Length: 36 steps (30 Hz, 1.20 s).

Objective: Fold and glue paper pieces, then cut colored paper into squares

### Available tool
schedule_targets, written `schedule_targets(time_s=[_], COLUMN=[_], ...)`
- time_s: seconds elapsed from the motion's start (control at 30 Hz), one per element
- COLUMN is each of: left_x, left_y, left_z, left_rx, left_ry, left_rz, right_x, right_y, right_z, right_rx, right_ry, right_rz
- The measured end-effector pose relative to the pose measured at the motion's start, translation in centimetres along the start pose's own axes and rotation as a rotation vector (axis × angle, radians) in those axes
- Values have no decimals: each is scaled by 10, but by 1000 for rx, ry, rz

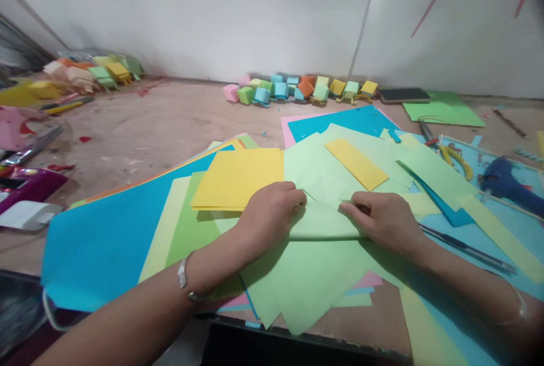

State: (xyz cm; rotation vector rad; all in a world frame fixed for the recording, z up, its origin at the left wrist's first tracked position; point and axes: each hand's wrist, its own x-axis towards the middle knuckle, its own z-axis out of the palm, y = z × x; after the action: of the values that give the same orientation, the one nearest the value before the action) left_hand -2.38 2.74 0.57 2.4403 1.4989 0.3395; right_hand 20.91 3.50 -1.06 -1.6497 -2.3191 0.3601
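My left hand [272,207] and my right hand [382,220] pinch the far edge of a light green sheet of paper [325,223], which shows a rounded fold along its near side. It lies over more light green sheets [314,281] fanned toward the table's front edge. Yellow sheets [242,179] lie just beyond my left hand, and a yellow strip [357,163] rests on pale green paper past the right hand. My fingertips are partly hidden behind the knuckles.
Several small folded paper cubes [280,91] line the wall, with another pile [113,71] at far left. Large blue paper [106,235] spreads left. A pen [467,247], yellow-handled pliers [457,162] and a blue glue gun [514,182] lie right; a phone [403,95] sits behind.
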Motion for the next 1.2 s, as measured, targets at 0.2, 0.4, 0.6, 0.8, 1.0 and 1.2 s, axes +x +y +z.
schedule_targets(time_s=[0.2, 0.4, 0.6, 0.8, 1.0, 1.2], left_x=[5, 22, 34, 28, 24, 20], left_y=[4, 11, 27, 27, 21, 23], left_z=[0, -14, -7, 0, 4, 5], left_rx=[117, 90, 201, 227, 199, 226], left_ry=[5, -273, -310, -306, -223, -185], left_rz=[147, 240, 115, 151, 178, 170], right_x=[1, 2, 0, -3, -2, -2], right_y=[-1, -2, -5, -2, -2, -4], right_z=[2, 1, 0, -4, -12, -15], right_rx=[-87, -126, -169, -135, 45, 115], right_ry=[-17, -43, -51, -81, -106, -106], right_rz=[16, 29, 30, 10, 29, 23])
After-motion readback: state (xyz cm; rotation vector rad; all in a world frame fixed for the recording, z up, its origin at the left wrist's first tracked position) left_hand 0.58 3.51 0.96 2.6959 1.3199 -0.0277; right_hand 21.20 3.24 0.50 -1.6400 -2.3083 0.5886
